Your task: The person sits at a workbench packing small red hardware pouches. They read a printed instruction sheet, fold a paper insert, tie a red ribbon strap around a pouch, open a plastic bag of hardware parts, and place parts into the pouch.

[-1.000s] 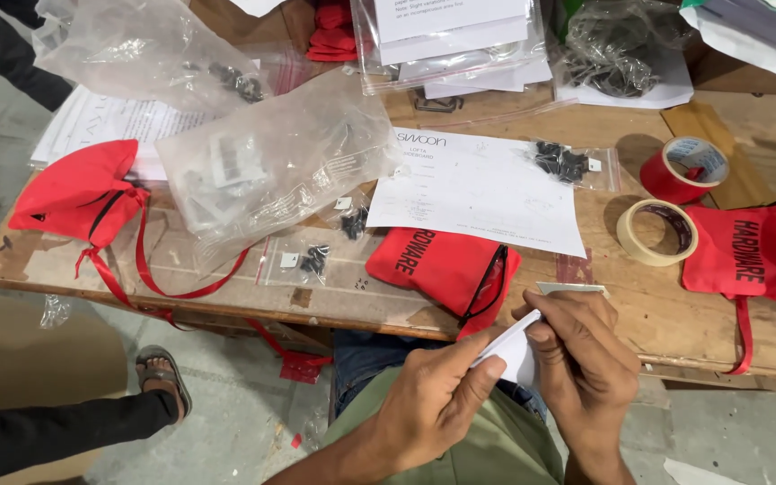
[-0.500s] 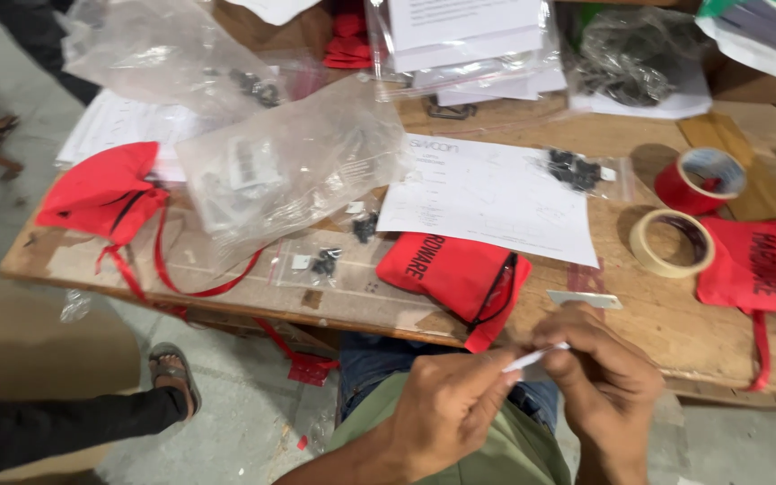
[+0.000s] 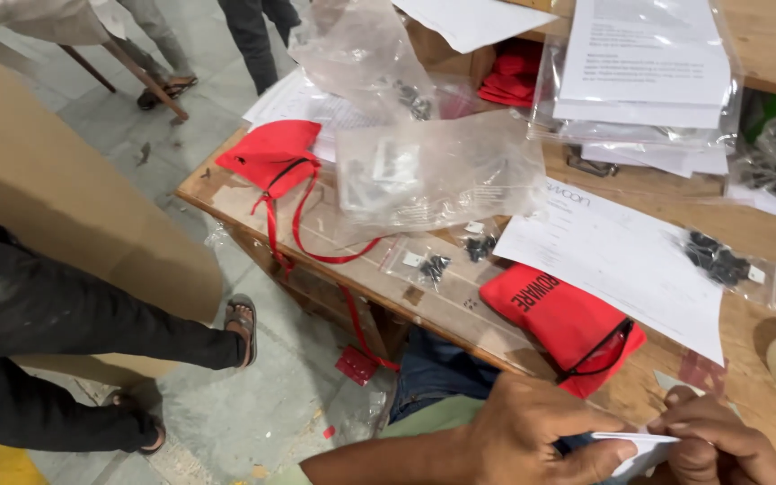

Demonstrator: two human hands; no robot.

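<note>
White paper slip [image 3: 635, 445] now sits lower, at the table edge [image 3: 424, 314]; left hand [image 3: 532, 431] and right hand [image 3: 720, 445] both pinch it, folding continues.

A big clear bag [image 3: 437, 171] of small parts lay on the bench, a white label inside it. Another crumpled clear bag [image 3: 357, 54] rose behind it. Two little zip bags [image 3: 428, 265] of black screws sat near the front edge, a third [image 3: 725, 265] on the white sheet at right. A clear sleeve [image 3: 644, 81] held stacked papers at the back. A red pouch [image 3: 568, 323] with black print lay near the front.
</note>
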